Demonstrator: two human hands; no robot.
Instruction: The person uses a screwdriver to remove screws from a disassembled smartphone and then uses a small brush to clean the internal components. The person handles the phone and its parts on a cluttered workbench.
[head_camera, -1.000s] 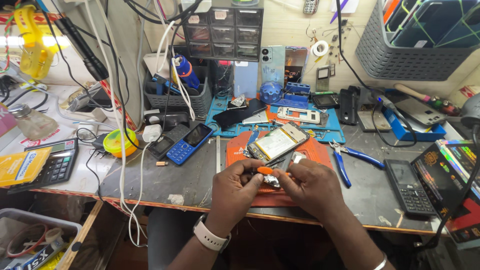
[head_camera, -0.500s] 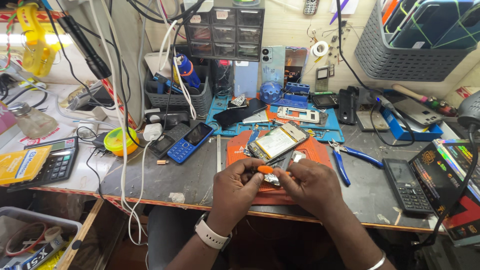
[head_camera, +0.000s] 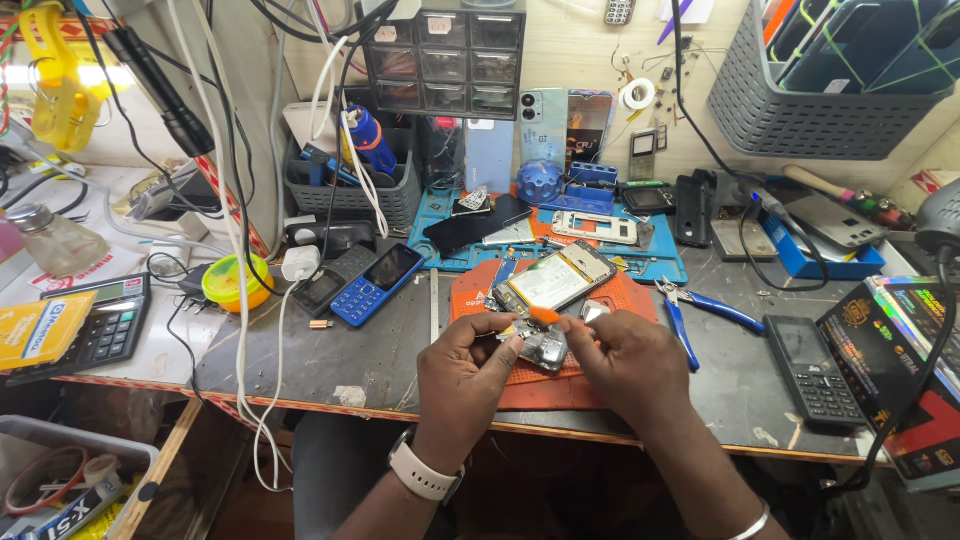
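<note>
Near the tabletop's front edge, the left hand (head_camera: 462, 365) pinches a small, silvery metal phone part (head_camera: 543, 347), seemingly light and fragile, best held by its edges, while the right hand (head_camera: 625, 362) grips a thin orange-handled tool (head_camera: 545, 315).

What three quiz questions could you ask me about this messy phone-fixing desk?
1. True or false: both hands hold the small metal part over the orange mat.
2. Which lies right of the mat: A) blue pliers B) calculator?
3. What colour is the keypad phone left of the mat?

Key: 1 true; 2 A; 3 blue. The left hand wears a white watch; the right hand pinches an orange-tipped tool.
</note>
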